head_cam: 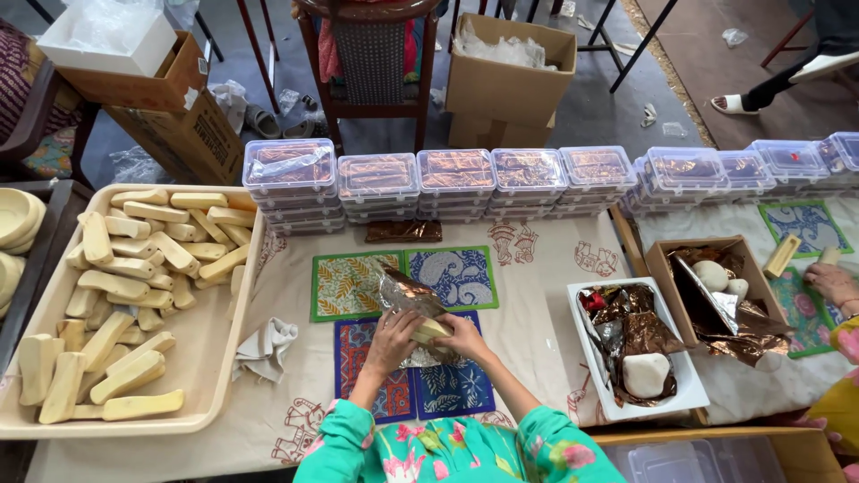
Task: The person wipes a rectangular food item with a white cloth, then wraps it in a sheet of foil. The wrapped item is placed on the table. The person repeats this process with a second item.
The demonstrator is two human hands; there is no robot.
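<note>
From the head camera, both hands met at the middle of the table. The left hand (391, 342) was curled shut around a pale bar (431, 330), and the right hand (464, 338) was clamped on the bar's other end, with a crinkled sheet of copper foil (404, 298) folded up behind and under it. The bar sat just above four printed mats (456, 273), half inside the foil.

The foil looked thin and already creased, so a hard tug at the fold could tear it, I judged. The bar was held only by fingertips at each end, and a slip could drop it onto the mats and mar its soft-looking face.

To the left, a beige tray (219, 353) held a loose heap of unwrapped bars (134, 259), with a crumpled white cloth (266, 347) beside it. To the right, a white tub (689, 394) of foil scraps stood near the right elbow, and a wide swing might knock it. Along the far edge ran stacked clear lidded boxes (456, 174). Another person's hand (832, 282) worked at the far right, well apart.
</note>
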